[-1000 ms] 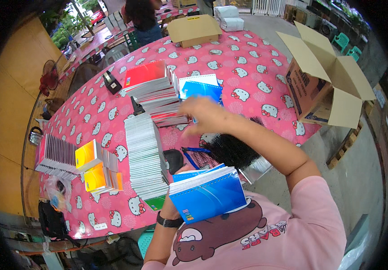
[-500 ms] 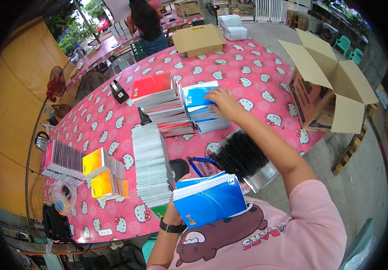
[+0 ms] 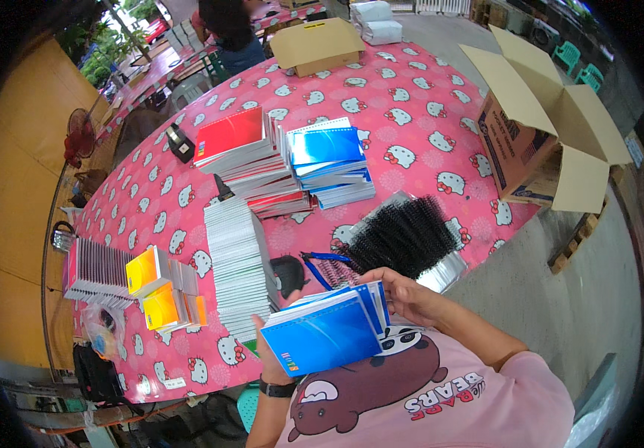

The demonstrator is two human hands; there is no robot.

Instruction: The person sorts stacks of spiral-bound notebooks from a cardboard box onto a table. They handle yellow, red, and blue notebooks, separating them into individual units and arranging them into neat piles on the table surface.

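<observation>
Close to my body I hold a small pile of blue-covered notebooks (image 3: 325, 340), with punched holes along their edges. My left hand (image 3: 271, 357) is wrapped round their left side. At the upper right corner, the fingers of my right hand (image 3: 405, 293) grip the rear notebooks, which fan slightly apart. Just beyond lie a bundle of black spiral coils (image 3: 400, 239) and blue-handled pliers (image 3: 320, 270). A stack of blue notebooks (image 3: 328, 153) stands farther off, beside a stack of red notebooks (image 3: 232, 138). A long row of notebooks (image 3: 238, 265) shows white page edges to the left.
Yellow notebooks (image 3: 148, 272) and purple ones (image 3: 98, 269) sit at the left of the pink patterned tablecloth (image 3: 299, 97). An open cardboard box (image 3: 512, 145) stands at the right, a flatter carton (image 3: 318, 48) at the far edge. Another person (image 3: 225, 30) stands beyond.
My right hand has come back from the blue stack on the table to the notebooks in my left hand, and now grips their right side. The view has shifted slightly.
</observation>
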